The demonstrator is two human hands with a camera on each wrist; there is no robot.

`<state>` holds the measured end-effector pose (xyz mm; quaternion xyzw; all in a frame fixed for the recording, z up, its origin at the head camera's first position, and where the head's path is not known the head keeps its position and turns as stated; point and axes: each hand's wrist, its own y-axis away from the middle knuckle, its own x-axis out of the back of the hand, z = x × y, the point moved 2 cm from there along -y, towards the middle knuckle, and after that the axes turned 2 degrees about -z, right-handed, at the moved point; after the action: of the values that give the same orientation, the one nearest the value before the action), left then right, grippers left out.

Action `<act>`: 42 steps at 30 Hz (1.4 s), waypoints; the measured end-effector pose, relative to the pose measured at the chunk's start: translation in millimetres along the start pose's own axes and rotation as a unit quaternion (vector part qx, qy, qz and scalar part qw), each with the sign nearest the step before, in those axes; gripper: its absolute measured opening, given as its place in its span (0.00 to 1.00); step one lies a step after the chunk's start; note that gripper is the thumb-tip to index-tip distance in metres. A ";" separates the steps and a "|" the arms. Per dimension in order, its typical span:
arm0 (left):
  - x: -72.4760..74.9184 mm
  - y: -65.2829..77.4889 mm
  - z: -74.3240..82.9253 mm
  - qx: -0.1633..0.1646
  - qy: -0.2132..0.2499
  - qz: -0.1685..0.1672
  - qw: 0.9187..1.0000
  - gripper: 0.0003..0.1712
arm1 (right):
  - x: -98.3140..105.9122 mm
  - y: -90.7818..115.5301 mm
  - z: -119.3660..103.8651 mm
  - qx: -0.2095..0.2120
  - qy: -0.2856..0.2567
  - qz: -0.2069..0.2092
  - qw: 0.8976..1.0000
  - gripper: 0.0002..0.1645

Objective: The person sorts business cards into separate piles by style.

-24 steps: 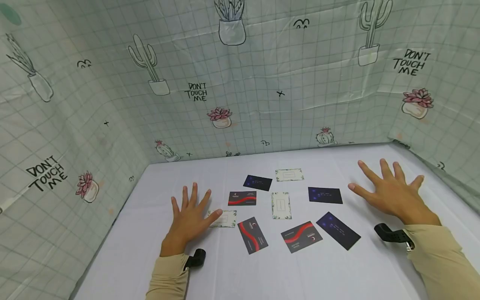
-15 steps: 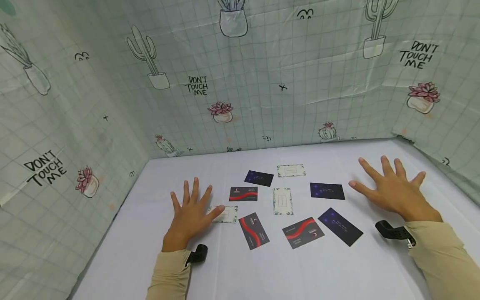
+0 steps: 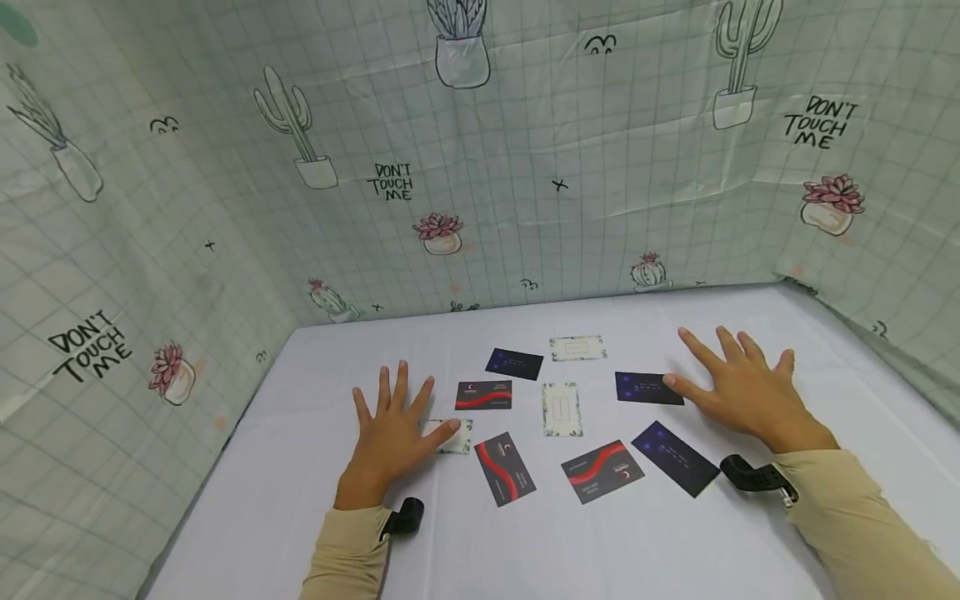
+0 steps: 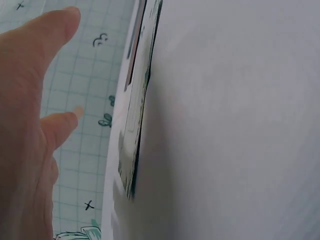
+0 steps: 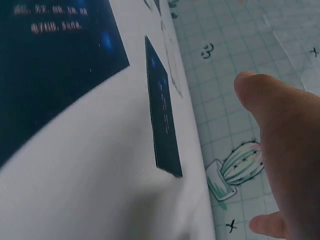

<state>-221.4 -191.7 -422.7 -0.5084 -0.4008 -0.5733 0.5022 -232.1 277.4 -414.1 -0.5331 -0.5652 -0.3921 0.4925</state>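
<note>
My left hand (image 3: 388,437), fingers spread, hovers at the left and partly covers a white leaf-bordered business card (image 3: 456,437). In the left wrist view that card (image 4: 134,130) lies flat below the raised thumb (image 4: 57,25). At the right, my right hand (image 3: 750,396) is spread too, its thumb overlapping the end of a dark blue card (image 3: 641,387). The right wrist view has the thumb (image 5: 270,90) off the table, apart from that card (image 5: 164,110). Both hands hold nothing. Another dark blue card (image 3: 677,458) lies nearer me, left of the right wrist.
Between the hands lie black cards with red waves (image 3: 483,396) (image 3: 505,468) (image 3: 602,472), white leaf-bordered cards (image 3: 562,409) (image 3: 578,348) and a far dark blue card (image 3: 514,364). A white cloth (image 3: 495,550) covers the table. Cactus-print fabric (image 3: 510,150) stands around it.
My right hand has moved left, its thumb now over the end of the dark blue card. My left hand has shifted slightly right. The cards lie as before.
</note>
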 end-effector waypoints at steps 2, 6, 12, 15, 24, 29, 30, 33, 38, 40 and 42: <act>-1.9 -2.1 1.8 -0.009 0.002 0.010 1.000 0.52 | -1.6 -1.0 -7.1 0.003 -0.003 0.001 1.000 0.52; -4.7 -4.3 5.1 -0.013 -0.002 0.006 1.000 0.53 | -6.3 -0.2 -15.2 0.006 -0.008 -0.007 1.000 0.52; -4.2 -3.1 5.8 -0.005 0.004 0.008 1.000 0.51 | -5.6 -1.3 -22.9 0.043 -0.023 0.040 0.998 0.48; -1.1 -3.0 6.9 -0.012 0.009 0.022 1.000 0.49 | -4.0 -2.4 -25.0 0.049 -0.053 0.046 0.996 0.47; 0.5 -7.2 11.7 -0.022 0.023 0.038 0.999 0.42 | -3.2 -6.9 -34.2 0.034 -0.149 0.015 0.988 0.43; -0.8 -9.3 14.5 -0.025 0.033 0.037 0.998 0.39 | -3.6 -10.2 -43.5 0.050 -0.197 0.034 0.979 0.36; -0.7 -10.2 14.8 -0.027 0.033 0.038 0.998 0.38 | -3.2 -11.1 -45.6 0.051 -0.203 0.035 0.977 0.35; 0.9 -13.4 15.8 -0.033 0.032 0.046 0.998 0.37 | -2.5 -14.9 -51.1 0.052 -0.218 0.031 0.974 0.34; 2.8 -18.3 19.0 -0.045 0.037 0.048 0.997 0.33 | -7.1 -21.8 -56.7 0.057 -0.232 0.015 0.971 0.33; 2.5 -19.4 21.3 -0.050 0.032 0.048 0.997 0.30 | -10.1 -23.5 -58.2 0.055 -0.235 0.009 0.970 0.31; 2.6 -20.3 24.0 -0.051 0.027 0.048 0.997 0.27 | -12.8 -24.9 -60.1 0.054 -0.234 0.005 0.971 0.29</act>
<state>-236.9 -165.3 -415.2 -0.5363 -0.3322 -0.5819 0.5132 -249.1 213.3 -412.1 -0.5853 -0.6825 -0.2234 0.3764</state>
